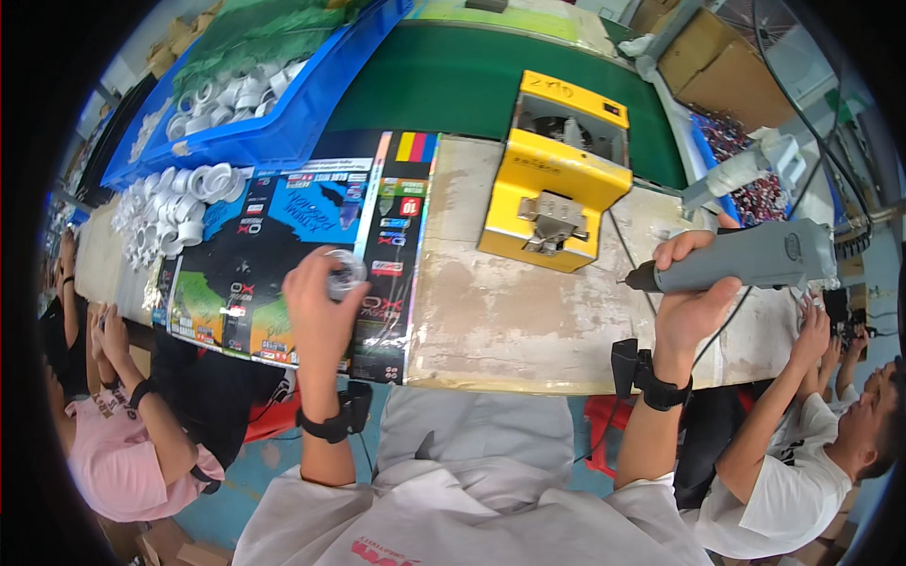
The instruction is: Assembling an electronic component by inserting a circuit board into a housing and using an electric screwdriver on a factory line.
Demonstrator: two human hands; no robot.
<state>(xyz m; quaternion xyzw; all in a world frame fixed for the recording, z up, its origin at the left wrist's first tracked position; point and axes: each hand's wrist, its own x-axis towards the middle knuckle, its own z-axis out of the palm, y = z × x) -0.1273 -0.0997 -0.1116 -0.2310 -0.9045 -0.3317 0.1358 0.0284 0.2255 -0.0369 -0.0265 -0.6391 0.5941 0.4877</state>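
My left hand (318, 300) is closed on a small clear round plastic part (349, 272) above a printed sheet (245, 255) at the left of the bench. In my right hand (694, 307) lies a grey electric screwdriver (755, 257), its black nose (643, 276) pointing left. A yellow machine (557, 179) with a metal clamp (553, 223) on its front stands between my hands, farther back, with neither hand touching it. To the left of my left hand, a loose pile of white plastic rings (179, 212) rests partly on the sheet.
A blue bin (293, 123) of white rings, partly under green plastic, stands at the back left. Behind the bench runs a green belt (453, 80). Small red parts fill another bin (741, 165) at the right. Cables hang nearby. Co-workers sit on both sides.
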